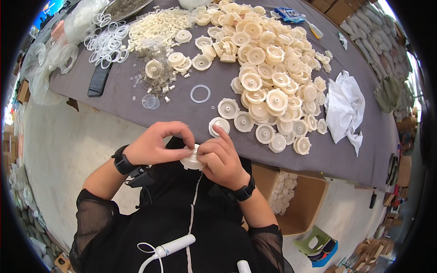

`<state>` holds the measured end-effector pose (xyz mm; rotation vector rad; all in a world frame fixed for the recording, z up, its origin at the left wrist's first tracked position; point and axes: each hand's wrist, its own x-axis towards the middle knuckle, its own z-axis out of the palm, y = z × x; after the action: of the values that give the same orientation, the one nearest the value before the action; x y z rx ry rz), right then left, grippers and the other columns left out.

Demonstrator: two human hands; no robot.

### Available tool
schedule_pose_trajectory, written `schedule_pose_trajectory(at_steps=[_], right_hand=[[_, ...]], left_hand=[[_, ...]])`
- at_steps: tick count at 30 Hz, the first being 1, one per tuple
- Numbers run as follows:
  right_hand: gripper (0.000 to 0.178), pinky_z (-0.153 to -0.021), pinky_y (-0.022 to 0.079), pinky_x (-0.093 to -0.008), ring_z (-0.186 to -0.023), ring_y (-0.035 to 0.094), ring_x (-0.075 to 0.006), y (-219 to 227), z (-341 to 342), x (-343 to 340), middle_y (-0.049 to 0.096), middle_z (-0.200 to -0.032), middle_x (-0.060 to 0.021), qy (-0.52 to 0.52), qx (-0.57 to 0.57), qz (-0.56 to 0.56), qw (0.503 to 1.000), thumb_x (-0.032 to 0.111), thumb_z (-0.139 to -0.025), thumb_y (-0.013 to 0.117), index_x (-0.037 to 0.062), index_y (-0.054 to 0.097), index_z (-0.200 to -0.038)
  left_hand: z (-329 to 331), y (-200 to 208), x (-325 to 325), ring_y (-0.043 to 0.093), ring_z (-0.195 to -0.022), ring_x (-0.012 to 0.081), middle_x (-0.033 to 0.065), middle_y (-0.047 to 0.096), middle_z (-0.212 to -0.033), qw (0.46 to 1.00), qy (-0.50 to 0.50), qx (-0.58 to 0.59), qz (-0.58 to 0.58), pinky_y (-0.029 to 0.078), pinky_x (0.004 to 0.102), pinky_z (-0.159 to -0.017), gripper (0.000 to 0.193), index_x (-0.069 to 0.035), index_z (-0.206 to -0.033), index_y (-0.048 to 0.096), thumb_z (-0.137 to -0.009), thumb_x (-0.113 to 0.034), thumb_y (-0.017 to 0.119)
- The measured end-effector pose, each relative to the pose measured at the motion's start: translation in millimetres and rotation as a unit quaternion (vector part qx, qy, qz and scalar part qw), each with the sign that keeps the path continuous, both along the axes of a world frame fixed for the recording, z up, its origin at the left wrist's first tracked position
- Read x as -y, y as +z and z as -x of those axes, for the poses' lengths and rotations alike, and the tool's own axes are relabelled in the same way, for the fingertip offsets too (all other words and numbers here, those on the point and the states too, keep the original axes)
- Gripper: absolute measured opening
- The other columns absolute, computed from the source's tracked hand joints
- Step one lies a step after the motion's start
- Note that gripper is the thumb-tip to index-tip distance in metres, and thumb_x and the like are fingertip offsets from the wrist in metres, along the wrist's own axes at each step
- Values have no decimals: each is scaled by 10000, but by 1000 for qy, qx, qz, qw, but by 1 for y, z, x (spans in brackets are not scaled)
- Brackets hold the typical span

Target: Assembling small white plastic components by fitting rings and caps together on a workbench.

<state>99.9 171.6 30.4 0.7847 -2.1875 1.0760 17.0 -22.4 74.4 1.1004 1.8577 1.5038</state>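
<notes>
Between my hands, over my lap at the table's near edge, is a round white plastic cap (191, 162) with small tabs on its rim. My right hand (224, 164) grips its right side, index finger stretched up and away. My left hand (160, 142) is closed at the cap's top, thumb and fingertips pinching near its middle; whether a small part sits between them is hidden. Just beyond my fingers another round cap (219, 127) lies on the table. A large heap of similar cream caps (273, 68) spreads to the far right.
Clear rings (107, 43), small cream plugs (157, 27) and tiny clear washers (157, 82) lie at the back left, near a dark phone (99, 81). One larger ring (200, 93) lies mid-table. A white cloth (344, 104) is at right; below, a cardboard box (302, 204) holds white parts.
</notes>
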Motion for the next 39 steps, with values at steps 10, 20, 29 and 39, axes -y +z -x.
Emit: schedule_pose_trajectory(at_steps=[10,20,29,39], right_hand=[[283,-1022,384,-514,-810,589,-209,-5,4,0,555,-842,-33,-3,17,-11,1000,-55,-618,658,80,467,-778],[307,-1028,371,-525,-810,587,-226,-8,3,-11,578,-845,-39,-25,44,12,999,-66,-590,668,85,480,-780],[328,-1026,372,-525,-801,579,-231,-12,4,-6,576,-831,-38,-27,55,29,998,-89,-573,643,80,479,-801],[331,-1024,376,-526,-795,574,-222,-14,3,-9,573,-841,-38,-40,72,44,996,-96,-565,651,77,487,-794]], left_hand=[[5,-11,-8,582,-828,78,18,621,-852,957,51,285,-4,463,240,-759,170,-42,-889,549,-807,-68,696],[48,-40,39,530,-747,56,-22,572,-801,951,280,132,-25,429,216,-681,141,-100,-834,534,-780,-61,658],[125,-71,99,597,-798,129,48,643,-902,849,456,-245,108,475,260,-716,188,-16,-963,633,-782,-66,644],[95,-52,26,586,-748,229,89,584,-847,845,308,-400,176,480,322,-676,132,-56,-916,646,-785,-74,641]])
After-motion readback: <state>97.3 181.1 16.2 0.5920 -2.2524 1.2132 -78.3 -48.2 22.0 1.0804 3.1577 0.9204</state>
